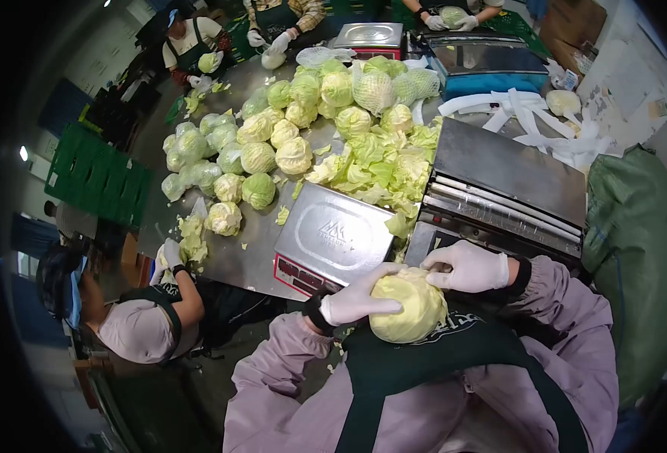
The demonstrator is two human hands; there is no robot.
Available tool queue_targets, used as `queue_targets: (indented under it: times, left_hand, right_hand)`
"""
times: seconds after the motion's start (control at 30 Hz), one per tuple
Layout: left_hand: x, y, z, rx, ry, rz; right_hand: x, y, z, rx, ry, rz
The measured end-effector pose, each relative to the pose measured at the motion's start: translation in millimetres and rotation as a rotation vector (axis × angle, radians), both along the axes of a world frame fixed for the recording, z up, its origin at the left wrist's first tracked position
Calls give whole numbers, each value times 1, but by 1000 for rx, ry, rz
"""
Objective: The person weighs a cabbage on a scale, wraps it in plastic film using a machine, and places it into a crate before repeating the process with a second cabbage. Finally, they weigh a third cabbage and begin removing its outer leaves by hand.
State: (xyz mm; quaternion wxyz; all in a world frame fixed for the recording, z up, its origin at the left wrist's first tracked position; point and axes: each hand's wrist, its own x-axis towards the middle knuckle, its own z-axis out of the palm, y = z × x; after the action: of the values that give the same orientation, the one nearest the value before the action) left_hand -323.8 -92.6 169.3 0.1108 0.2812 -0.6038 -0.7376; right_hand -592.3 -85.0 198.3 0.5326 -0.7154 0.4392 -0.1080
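A pale yellow-green cabbage [407, 306] is held close in front of my apron, between both gloved hands. My left hand [364, 294] wraps its left side, thumb lying across the front. On the upper right, my right hand [465, 266] presses bent fingers against the leaves; whether a leaf is pinched in them cannot be made out. Just beyond my left hand stands a steel-topped scale [336, 234] with a red display edge. A wrapping machine [499, 196] with metal rollers sits beyond my right hand. Loose cabbage leaves [375, 166] are heaped between and behind the two.
Several cabbages [293, 155], some bagged [190, 143], cover the steel table. Another scale [369, 35] and a blue-sided machine [488, 64] stand farther back. Co-workers handle cabbages around the table, one at the left [145, 325]. Green crates [96, 174] and a green sack [635, 264] flank the area.
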Motion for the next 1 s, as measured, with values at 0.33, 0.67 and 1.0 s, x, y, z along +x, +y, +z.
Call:
queue_targets:
  times: [0.33,0.67,1.0]
  left_hand:
    - [-12,8,1,-51,23,23]
    - [-14,10,-14,-195,-10,95]
    - [-14,10,-26,-111,47,164]
  right_hand:
    - [-13,-30,-15,338,-243,181]
    - [-9,-25,-17,-47,-173,246]
    - [1,-15,-33,-308,-171,148]
